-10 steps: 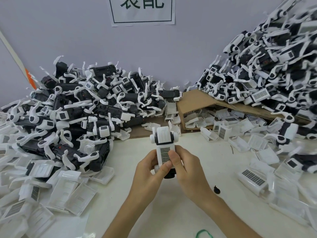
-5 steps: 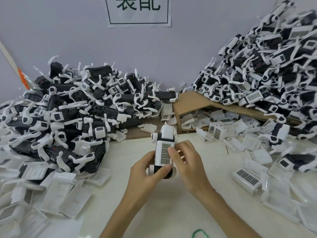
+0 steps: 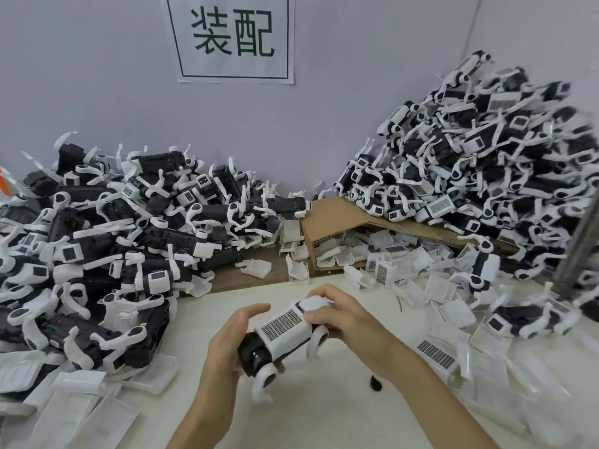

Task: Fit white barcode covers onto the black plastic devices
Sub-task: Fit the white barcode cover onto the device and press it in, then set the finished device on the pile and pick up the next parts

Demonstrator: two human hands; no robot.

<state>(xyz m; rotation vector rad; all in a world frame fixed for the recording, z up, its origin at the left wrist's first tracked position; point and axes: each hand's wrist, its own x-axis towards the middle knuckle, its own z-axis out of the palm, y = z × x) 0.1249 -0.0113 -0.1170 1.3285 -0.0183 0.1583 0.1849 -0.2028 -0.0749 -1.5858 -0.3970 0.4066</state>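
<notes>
The device (image 3: 256,351) is held just above the worktop (image 3: 324,413), near the middle of its near edge and tilted, black end down toward the person. The cover (image 3: 285,328) lies on its top face, barcode up. The left hand (image 3: 227,345) has its grip curled round the black end. The right hand (image 3: 350,319) has its grip wrapped over the far white end, with the thumb pressed against the cover's far edge.

The cover looks seated or very nearly so, so the step seems to be the last push and check. To do it well, the left hand should keep the body from turning while the right thumb presses along the cover, one end to the other, until both long edges lie flush. Pressing one corner alone could cock it. The white loops hanging under the device should stay out of the seam.

A pile of devices (image 3: 97,238) lines the left edge and a taller pile (image 3: 486,150) fills the far right corner. Loose covers (image 3: 434,353) lie along the right edge.

On the wall behind, a white sign (image 3: 233,37) carries two green characters, 装配, inside a thin frame. The cover's barcode is a dark grid too fine to read, and no brand name shows.
</notes>
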